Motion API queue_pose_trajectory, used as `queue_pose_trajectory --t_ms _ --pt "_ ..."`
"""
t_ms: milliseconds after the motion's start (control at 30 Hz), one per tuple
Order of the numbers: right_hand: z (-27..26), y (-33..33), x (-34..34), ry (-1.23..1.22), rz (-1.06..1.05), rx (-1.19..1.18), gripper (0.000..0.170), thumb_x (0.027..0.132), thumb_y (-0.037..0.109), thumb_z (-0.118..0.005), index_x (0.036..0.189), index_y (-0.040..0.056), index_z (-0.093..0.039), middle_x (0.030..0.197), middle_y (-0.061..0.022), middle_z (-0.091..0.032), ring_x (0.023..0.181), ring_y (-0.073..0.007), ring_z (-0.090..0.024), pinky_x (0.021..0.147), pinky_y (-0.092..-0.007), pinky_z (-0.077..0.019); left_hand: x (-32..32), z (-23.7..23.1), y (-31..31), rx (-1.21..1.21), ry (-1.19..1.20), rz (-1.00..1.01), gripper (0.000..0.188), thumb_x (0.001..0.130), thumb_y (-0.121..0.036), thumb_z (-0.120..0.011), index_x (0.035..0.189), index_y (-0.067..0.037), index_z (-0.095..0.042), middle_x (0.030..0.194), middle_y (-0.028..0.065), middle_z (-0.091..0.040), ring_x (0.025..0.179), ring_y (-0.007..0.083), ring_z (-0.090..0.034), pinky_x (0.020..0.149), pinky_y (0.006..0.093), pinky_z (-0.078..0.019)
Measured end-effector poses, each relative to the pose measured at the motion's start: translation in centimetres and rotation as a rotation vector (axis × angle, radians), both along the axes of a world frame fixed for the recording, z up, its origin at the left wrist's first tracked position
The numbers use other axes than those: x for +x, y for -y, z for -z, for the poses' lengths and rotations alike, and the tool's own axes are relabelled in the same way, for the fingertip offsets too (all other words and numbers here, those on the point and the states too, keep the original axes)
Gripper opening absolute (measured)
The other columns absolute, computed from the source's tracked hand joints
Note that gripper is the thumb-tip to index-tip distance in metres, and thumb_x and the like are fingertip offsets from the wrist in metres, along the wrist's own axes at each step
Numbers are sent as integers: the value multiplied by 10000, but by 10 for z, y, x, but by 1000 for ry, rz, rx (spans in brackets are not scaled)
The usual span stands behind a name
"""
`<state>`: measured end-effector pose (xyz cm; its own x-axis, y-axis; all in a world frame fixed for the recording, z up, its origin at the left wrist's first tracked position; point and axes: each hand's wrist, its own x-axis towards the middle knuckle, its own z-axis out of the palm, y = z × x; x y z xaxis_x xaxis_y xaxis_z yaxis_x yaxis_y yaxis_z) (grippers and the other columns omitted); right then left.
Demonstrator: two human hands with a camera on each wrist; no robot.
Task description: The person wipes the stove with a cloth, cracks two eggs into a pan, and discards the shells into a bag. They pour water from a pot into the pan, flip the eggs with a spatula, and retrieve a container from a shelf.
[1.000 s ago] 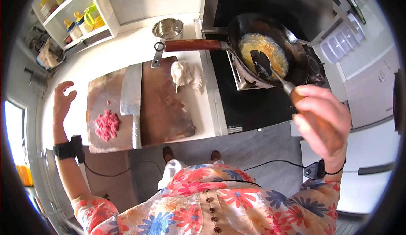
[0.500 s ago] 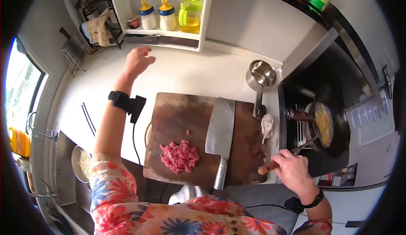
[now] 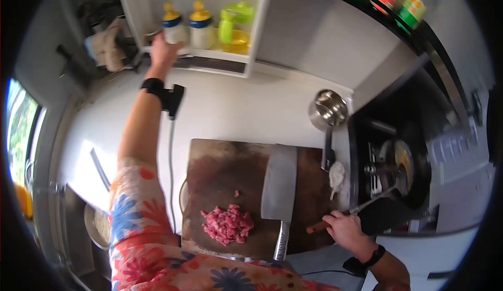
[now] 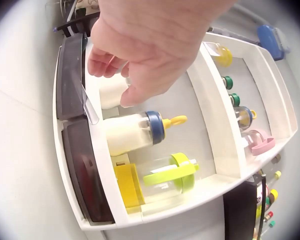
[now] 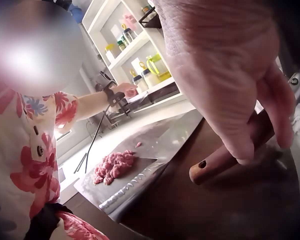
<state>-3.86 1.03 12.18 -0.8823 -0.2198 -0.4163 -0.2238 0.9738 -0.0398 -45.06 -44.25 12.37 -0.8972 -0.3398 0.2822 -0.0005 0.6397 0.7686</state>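
Note:
My left hand [image 3: 164, 54] reaches into the shelf beside the leftmost yellow-topped bottle [image 3: 174, 29]. In the left wrist view the left hand [image 4: 152, 50] has bent fingers, with the thumb apart; whether it grips anything is hidden. Another bottle [image 4: 130, 133] and a green-lidded jug [image 4: 172, 175] stand alongside. My right hand [image 3: 347, 232] holds the spatula's wooden handle [image 3: 318, 227], whose metal end reaches into the wok [image 3: 417, 186]. Up close, the right hand [image 5: 230, 85] has thumb and fingers around that handle [image 5: 222, 162].
Raw chopped meat [image 3: 227, 225] and a cleaver [image 3: 280, 186] lie on the cutting board [image 3: 209, 160]. A metal pot [image 3: 329, 110] and a white cloth [image 3: 337, 176] are near the stove. Sauce bottles [image 3: 413, 8] stand on a black shelf above.
The left hand has moved forward from above the counter into the shelf. The right hand has drawn the spatula handle back over the board's edge. The head view has swung left.

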Motion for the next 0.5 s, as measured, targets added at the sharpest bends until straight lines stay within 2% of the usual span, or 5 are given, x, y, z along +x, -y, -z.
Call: queue_pose_trajectory --t_ms 67,100,167,267,500 --pt "3 -1 3 66 48 33 277 773 179 -614 1047 157 -578 969 -47 -557 771 -270 -623 658 -411 -490 -19 5 11 -185 -1 -35 511 696 -343 -729 1019 8 -546 960 164 -588 887 256 -574 786 382 -456" --pt "9 -3 7 73 54 45 274 789 176 -595 1061 159 -569 983 -50 -548 780 -268 -622 656 -407 -489 -44 24 30 116 -95 109 489 725 -361 -710 1020 -7 -549 966 159 -588 876 240 -562 775 379 -452" --pt "11 -2 9 99 52 75 254 810 152 -552 1064 161 -565 980 -54 -549 751 -271 -622 638 -396 -488 -97 44 58 -445 -52 -208 625 684 -538 -684 1005 -9 -592 978 161 -618 904 287 -592 789 390 -445" --pt "-1 6 9 130 88 97 299 754 110 -554 1050 143 -574 976 -74 -559 755 -265 -633 625 -373 -489 -157 73 108 -308 -222 28 800 667 -529 -719 1227 2 -508 1201 144 -561 1135 253 -508 957 345 -357" --pt "7 8 14 12 75 55 203 738 104 -551 940 109 -575 952 -77 -551 743 -268 -636 760 -386 -422 -245 136 200 -184 -295 185 692 726 -453 -699 1227 -9 -522 1236 109 -536 1136 213 -492 962 324 -337"
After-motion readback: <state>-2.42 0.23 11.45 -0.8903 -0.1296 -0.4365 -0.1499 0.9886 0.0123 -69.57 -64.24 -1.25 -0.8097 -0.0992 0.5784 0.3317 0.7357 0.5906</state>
